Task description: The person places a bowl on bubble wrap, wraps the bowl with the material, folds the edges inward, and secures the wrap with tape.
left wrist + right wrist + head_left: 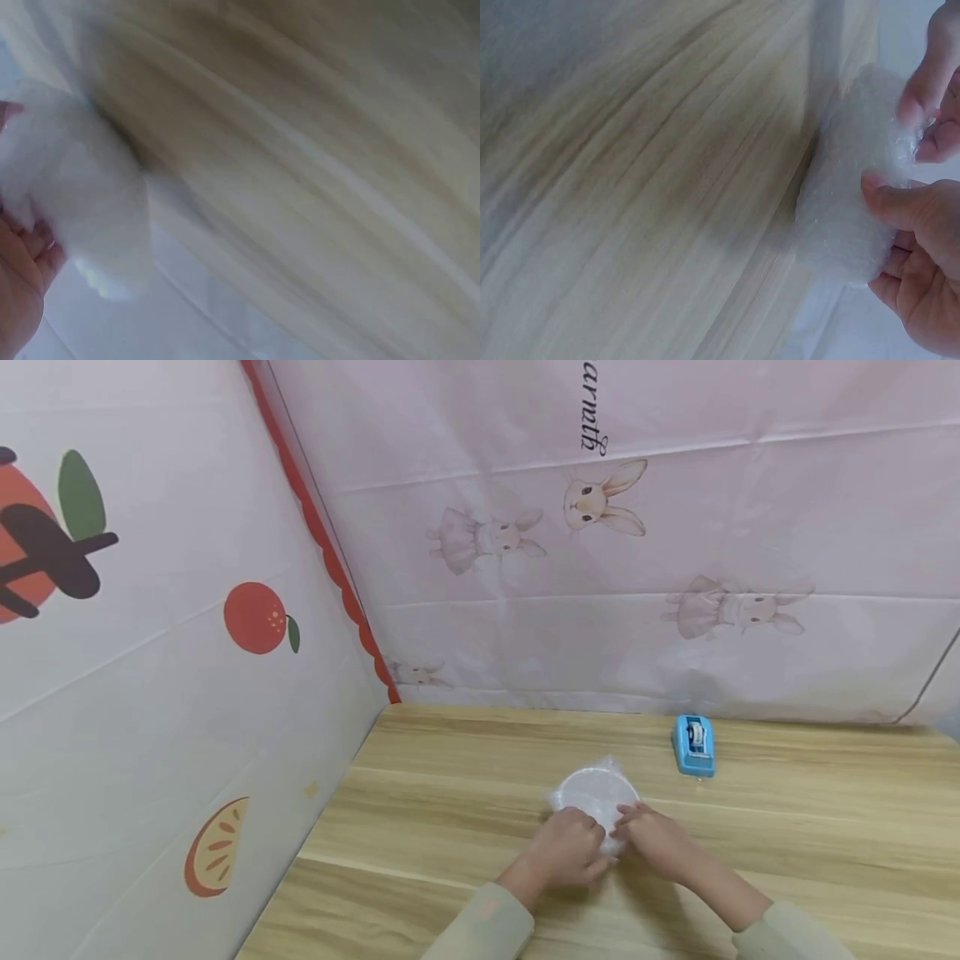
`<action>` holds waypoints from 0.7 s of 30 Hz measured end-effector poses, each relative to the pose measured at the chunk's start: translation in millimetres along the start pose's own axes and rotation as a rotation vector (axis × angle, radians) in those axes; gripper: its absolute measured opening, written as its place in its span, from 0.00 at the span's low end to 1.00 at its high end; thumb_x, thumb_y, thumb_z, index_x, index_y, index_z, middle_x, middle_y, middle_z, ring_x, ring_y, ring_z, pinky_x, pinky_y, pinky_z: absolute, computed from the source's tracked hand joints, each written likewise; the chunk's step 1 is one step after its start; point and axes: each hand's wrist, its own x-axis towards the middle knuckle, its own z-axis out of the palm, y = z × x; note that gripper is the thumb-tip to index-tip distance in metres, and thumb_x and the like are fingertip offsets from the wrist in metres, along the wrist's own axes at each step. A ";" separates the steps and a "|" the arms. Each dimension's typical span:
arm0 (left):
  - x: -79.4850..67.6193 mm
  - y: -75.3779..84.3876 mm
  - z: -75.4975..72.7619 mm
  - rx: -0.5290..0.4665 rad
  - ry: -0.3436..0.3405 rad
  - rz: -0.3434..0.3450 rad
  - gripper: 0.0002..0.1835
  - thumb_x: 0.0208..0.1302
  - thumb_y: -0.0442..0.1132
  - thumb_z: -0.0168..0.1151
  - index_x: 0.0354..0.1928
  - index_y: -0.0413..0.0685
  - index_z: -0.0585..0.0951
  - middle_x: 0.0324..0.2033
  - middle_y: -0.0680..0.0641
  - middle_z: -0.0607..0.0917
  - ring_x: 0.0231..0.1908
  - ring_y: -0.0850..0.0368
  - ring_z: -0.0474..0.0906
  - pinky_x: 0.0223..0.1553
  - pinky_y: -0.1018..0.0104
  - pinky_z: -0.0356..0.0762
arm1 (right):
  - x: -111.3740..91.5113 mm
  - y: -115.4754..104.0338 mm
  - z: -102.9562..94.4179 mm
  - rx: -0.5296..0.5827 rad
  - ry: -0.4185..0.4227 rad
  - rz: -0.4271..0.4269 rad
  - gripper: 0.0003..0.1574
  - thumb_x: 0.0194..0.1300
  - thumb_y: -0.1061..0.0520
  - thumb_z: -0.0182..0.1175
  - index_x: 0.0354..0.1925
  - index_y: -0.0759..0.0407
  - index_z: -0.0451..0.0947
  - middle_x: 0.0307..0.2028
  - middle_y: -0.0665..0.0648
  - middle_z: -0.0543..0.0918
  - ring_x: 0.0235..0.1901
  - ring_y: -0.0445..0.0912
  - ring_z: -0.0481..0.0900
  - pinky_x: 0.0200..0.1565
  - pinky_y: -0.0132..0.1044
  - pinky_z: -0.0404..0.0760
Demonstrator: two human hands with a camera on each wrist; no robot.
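Note:
A round, whitish bundle in clear bubble wrap is held between both hands over the wooden table. In the right wrist view its bubbled surface shows plainly; what lies inside is hidden. My right hand grips the bundle's near right edge, thumb on one face and fingers behind, as the right wrist view shows. At the near left edge, my left hand pinches the wrap with curled fingers. The left wrist view is blurred, with the left hand at the bundle's edge.
A blue tape dispenser stands toward the back of the wooden table, right of the bundle. Cloth with fruit prints hangs on the left side, and pink cloth with rabbit prints rises behind the table.

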 end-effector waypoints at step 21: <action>-2.4 -2.2 11.1 -0.100 -0.019 -0.025 0.17 0.66 0.55 0.48 0.44 0.57 0.82 0.39 0.61 0.85 0.43 0.69 0.79 0.59 0.70 0.70 | 2.4 9.5 -1.2 0.051 -0.042 -0.068 0.08 0.48 0.66 0.65 0.31 0.61 0.83 0.32 0.54 0.87 0.46 0.58 0.80 0.53 0.58 0.72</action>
